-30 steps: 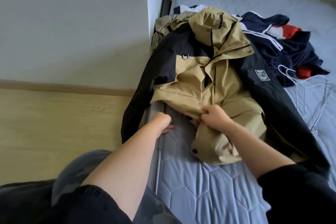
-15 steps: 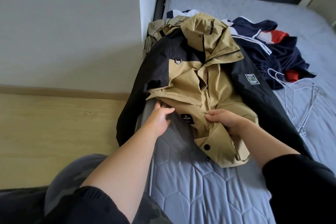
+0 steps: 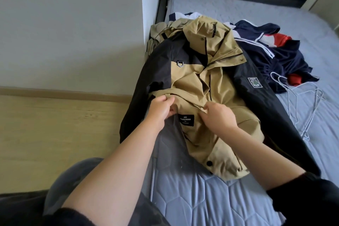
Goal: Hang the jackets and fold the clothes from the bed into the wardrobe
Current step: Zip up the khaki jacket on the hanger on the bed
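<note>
Tan-and-black shell jacket (image 3: 211,86) spread on quilted grey bed (image 3: 211,203), left hand (image 3: 161,109) and right hand (image 3: 219,117) pinching its folded hem, navy clothes (image 3: 275,49) and wire hangers (image 3: 300,101) at two o'clock.

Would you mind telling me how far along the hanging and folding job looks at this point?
Nothing looks finished: no garment is on a hanger or folded. In hand: the left hand and right hand both grip the front of the tan and black jacket, which lies on the bed. Still left: that jacket, the navy clothes behind it, and the wire hangers lying unused. The wardrobe is out of view.
</note>
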{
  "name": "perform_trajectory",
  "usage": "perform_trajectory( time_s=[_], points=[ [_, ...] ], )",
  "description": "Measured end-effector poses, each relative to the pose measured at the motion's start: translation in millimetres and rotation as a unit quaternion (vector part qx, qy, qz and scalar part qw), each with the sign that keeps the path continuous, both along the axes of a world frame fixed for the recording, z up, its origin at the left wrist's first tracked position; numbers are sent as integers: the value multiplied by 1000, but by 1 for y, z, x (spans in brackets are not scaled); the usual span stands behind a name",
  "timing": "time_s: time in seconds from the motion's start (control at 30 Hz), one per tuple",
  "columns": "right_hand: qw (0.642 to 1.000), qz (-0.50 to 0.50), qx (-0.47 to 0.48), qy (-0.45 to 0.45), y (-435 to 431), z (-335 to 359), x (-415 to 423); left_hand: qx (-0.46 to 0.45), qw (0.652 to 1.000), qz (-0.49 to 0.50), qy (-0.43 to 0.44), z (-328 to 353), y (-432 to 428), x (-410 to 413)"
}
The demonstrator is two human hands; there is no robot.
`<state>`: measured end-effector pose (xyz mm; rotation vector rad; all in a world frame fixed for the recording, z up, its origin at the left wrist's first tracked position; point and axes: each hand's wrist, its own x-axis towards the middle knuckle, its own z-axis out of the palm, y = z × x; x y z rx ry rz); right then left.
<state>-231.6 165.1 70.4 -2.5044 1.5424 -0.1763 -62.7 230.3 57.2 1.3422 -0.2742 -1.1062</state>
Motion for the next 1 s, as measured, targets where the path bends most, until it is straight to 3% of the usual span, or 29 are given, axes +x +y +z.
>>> perform_trajectory(
  time_s=[0.07, 0.2, 0.27, 0.33, 0.4, 0.47, 0.53, 0.57, 0.63, 0.73, 0.8, 0.9, 0.93, 1.0],
  points=[
    [999, 28, 33, -24, 14, 3, 7, -37, 998, -12, 47, 5, 2, 5],
    [995, 54, 81, 20, 32, 4, 15, -112, 983, -107, 103, 10, 10, 6],
    [998, 58, 29, -12, 30, 2, 17, -137, 974, -128, 128, 9, 13, 7],
    [994, 46, 56, -79, 22, 1, 18, -143, 973, -129, 130, 6, 13, 10],
    [977, 22, 142, -159, 11, 3, 16, -100, 987, -108, 62, 1, 13, 11],
    [953, -18, 200, -229, 2, 4, 12, -6, 989, -101, -110, -8, 15, 11],
    [909, -78, 263, -315, -8, 3, 6, 52, 953, -158, -253, -19, 18, 7],
    [878, -107, 297, -359, -12, 4, 3, 56, 938, -194, -283, -25, 18, 3],
    [830, -144, 344, -414, -20, 5, -1, 36, 941, -241, -236, -33, 16, -10],
    [813, -163, 367, -421, -27, 7, -2, 35, 980, -180, 78, -37, 10, -31],
    [806, -158, 382, -423, -27, 8, -1, 55, 959, -133, 245, -34, 7, -36],
    [802, -154, 392, -424, -26, 7, -1, 35, 969, -88, 228, -28, 4, -32],
    [813, -153, 380, -415, -26, 5, -1, 38, 979, -77, 185, -23, 4, -29],
    [866, -150, 308, -363, -28, 3, -2, 57, 989, -73, 115, -11, 2, -20]
  ],
)
